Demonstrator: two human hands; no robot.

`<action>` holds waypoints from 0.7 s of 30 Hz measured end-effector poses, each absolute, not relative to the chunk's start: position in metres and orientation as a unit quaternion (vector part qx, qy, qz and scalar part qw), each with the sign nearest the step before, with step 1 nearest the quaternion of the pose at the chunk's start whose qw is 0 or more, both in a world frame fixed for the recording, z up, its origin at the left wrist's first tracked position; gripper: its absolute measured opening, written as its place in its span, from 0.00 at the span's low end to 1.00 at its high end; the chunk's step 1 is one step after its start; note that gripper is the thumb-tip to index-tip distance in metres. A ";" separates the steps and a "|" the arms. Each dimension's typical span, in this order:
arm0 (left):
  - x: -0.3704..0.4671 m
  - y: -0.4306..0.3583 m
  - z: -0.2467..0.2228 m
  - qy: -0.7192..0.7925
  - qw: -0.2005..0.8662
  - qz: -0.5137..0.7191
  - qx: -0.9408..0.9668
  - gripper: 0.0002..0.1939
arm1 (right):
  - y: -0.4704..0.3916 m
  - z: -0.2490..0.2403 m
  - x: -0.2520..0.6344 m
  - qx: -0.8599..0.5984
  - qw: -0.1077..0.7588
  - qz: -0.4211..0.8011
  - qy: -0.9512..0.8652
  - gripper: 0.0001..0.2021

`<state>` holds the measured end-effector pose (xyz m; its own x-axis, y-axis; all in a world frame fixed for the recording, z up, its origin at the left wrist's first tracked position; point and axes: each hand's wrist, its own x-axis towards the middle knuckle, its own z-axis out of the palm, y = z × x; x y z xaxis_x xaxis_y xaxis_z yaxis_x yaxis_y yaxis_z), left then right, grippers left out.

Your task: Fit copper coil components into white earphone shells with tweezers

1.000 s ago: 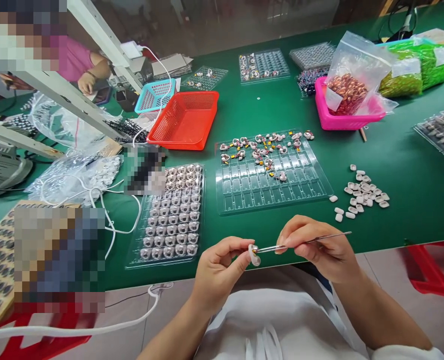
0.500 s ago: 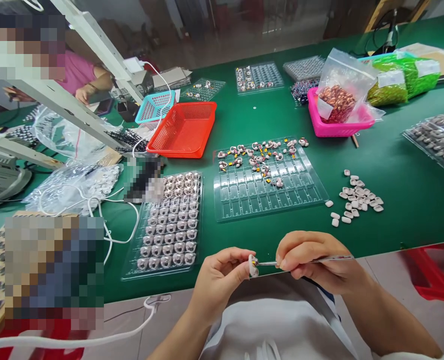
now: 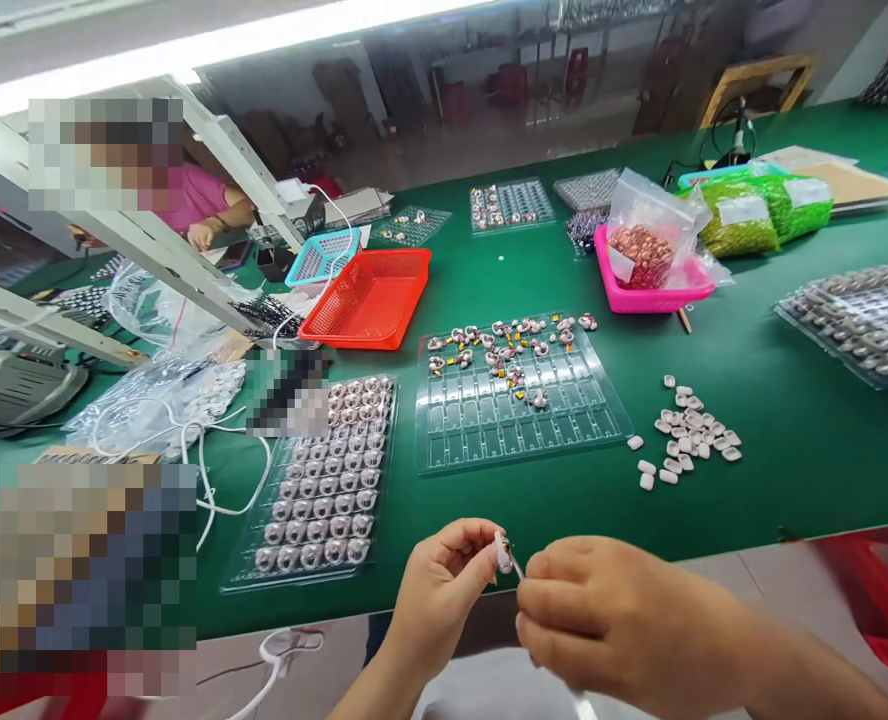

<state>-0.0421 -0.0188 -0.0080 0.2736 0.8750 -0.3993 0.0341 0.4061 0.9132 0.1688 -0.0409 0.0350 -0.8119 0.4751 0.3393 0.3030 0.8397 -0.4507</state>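
Observation:
My left hand (image 3: 442,590) pinches a small white earbud shell (image 3: 502,556) between thumb and fingertips, over the table's near edge. Inside the shell there is a dark and yellowish detail too small to make out. My right hand (image 3: 616,612) is closed around metal tweezers (image 3: 518,569), whose tip reaches the shell's open side; the rest of the tool is hidden behind the fingers. Beyond both hands lies a clear plastic tray (image 3: 474,440) with several wired white earbud parts (image 3: 515,380) in its far half. Loose white caps (image 3: 688,440) are scattered to its right.
To the left stands a tray of silvery-white shells (image 3: 324,480). Farther back are a red basket (image 3: 369,300), a blue basket (image 3: 324,258) and a pink basket (image 3: 658,297) holding a bag of copper-coloured parts (image 3: 643,255). A co-worker's hand (image 3: 205,233) rests across the table.
The view has tilted upward. My right hand has turned and come closer to my left, so the tweezers now point up-left into the shell and their shaft is mostly covered.

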 end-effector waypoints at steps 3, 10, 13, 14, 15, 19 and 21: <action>-0.025 -0.020 -0.013 0.507 0.658 0.315 0.459 0.10 | -0.042 0.029 0.172 -0.231 0.255 0.188 -0.920 0.11; -0.012 -0.011 -0.028 0.503 0.644 0.301 0.492 0.10 | -0.049 0.003 0.214 -0.337 0.461 0.375 -0.730 0.10; -0.021 -0.004 -0.037 0.509 0.628 0.297 0.507 0.10 | -0.060 -0.003 0.246 -0.513 0.458 0.352 -0.635 0.12; -0.024 -0.001 -0.040 0.510 0.625 0.292 0.514 0.10 | -0.062 -0.005 0.257 -0.584 0.440 0.316 -0.604 0.12; -0.026 0.001 -0.042 0.511 0.623 0.287 0.519 0.10 | -0.062 -0.007 0.267 -0.649 0.415 0.272 -0.577 0.12; -0.027 0.009 -0.043 0.509 0.627 0.270 0.524 0.10 | -0.051 -0.020 0.292 -0.748 0.290 0.153 -0.578 0.12; -0.024 0.012 -0.041 0.505 0.631 0.274 0.521 0.10 | -0.040 -0.025 0.298 -0.768 0.233 0.119 -0.585 0.12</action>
<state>-0.0240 0.0117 -0.0413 0.3399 0.8721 -0.3521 0.1806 0.3069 0.9344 0.2984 -0.0402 -0.0252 0.2873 0.9536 0.0898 0.8429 -0.2071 -0.4967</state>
